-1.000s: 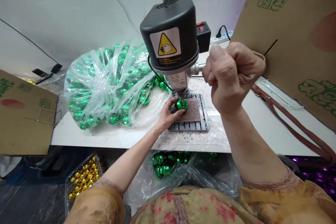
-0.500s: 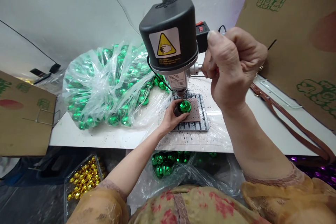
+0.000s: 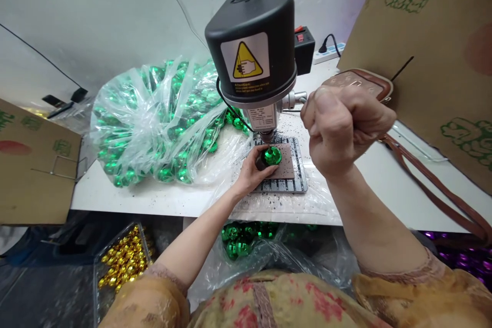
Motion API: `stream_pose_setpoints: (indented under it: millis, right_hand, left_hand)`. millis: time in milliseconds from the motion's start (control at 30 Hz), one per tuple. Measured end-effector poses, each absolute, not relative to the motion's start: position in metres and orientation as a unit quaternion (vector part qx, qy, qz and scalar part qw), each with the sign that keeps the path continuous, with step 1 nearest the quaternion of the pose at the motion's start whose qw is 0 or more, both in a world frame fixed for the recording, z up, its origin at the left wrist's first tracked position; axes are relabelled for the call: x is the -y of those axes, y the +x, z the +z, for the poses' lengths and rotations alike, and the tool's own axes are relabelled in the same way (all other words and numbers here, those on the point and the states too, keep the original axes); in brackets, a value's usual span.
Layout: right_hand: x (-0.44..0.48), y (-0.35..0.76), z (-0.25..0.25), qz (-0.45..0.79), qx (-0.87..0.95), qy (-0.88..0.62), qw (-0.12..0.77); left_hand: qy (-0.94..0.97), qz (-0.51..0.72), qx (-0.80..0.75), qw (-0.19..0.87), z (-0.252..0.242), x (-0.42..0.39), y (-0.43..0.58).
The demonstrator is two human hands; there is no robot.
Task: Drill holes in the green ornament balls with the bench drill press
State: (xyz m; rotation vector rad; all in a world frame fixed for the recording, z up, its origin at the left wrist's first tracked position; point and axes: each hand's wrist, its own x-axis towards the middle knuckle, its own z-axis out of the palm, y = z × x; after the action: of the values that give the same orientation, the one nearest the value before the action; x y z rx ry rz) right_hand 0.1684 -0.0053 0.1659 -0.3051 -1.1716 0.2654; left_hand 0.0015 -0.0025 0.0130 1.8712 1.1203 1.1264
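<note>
My left hand (image 3: 251, 170) pinches a shiny green faceted ball (image 3: 273, 156) between thumb and fingers, together with a dark round piece at its left side. The ball rests on a brownish pad (image 3: 286, 164) over the slotted metal base (image 3: 301, 177), right below the tip of a bench drill press (image 3: 251, 41). A yellow warning label is stuck on the black housing. My right hand (image 3: 338, 123) is closed in a fist round the drill press's feed lever, whose metal hub (image 3: 295, 99) shows beside it. The grip itself is hidden by the fingers.
A clear plastic bag of green balls (image 3: 154, 123) lies at the left. Cardboard boxes (image 3: 430, 51) stand on both sides. A brown bag with a strap (image 3: 434, 179) is at the right. Below the table edge are more green balls (image 3: 238, 246) and a tub of gold balls (image 3: 123, 261).
My right hand has moved down with the lever, uncovering the switch box, a power strip and the brown bag. My left hand keeps the ball in place.
</note>
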Motion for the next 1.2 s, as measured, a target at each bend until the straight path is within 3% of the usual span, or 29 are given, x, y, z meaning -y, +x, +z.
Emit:
stream_pose_setpoints:
  millis: [1200]
  right_hand:
    - [0.000,0.173,0.135,0.039,0.600,-0.082,0.795]
  left_hand:
    - [0.706,0.445,-0.423,0.352,0.012,0.004,0.003]
